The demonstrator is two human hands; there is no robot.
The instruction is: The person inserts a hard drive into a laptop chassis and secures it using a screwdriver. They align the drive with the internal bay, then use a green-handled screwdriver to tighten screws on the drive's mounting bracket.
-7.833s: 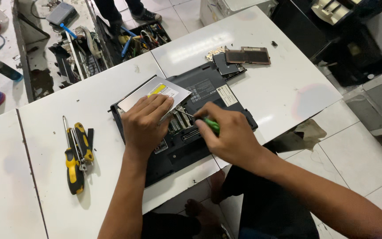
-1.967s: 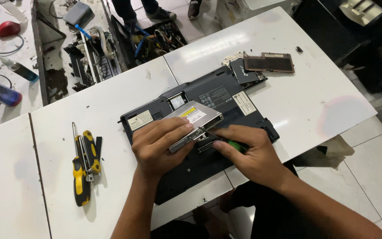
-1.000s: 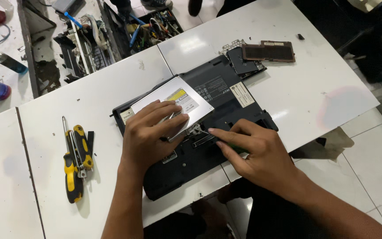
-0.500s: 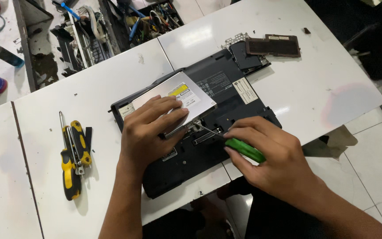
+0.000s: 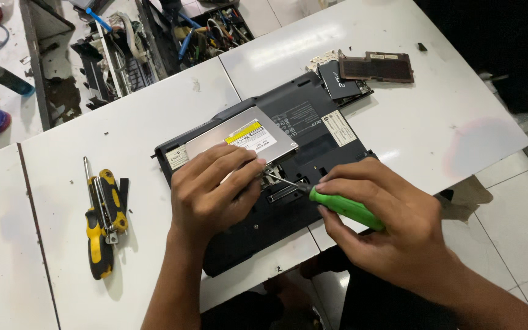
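The right hand grips a green screwdriver, its tip just beside the left hand, whose fingers pinch the near edge of a silver drive lying on the upturned laptop on the white surface. Yellow pliers lie well to the left.

**Bare forearms, no sleeves, dark clothing below**

Both arms come in from the lower edge bare to as far as the view reaches: no sleeve, cuff or glove on either. The left hand and the right hand carry no ring, and neither wrist shows a watch or band. Fingernails are short and plain. Under the right forearm a patch of dark, near-black clothing shows; its kind cannot be told.
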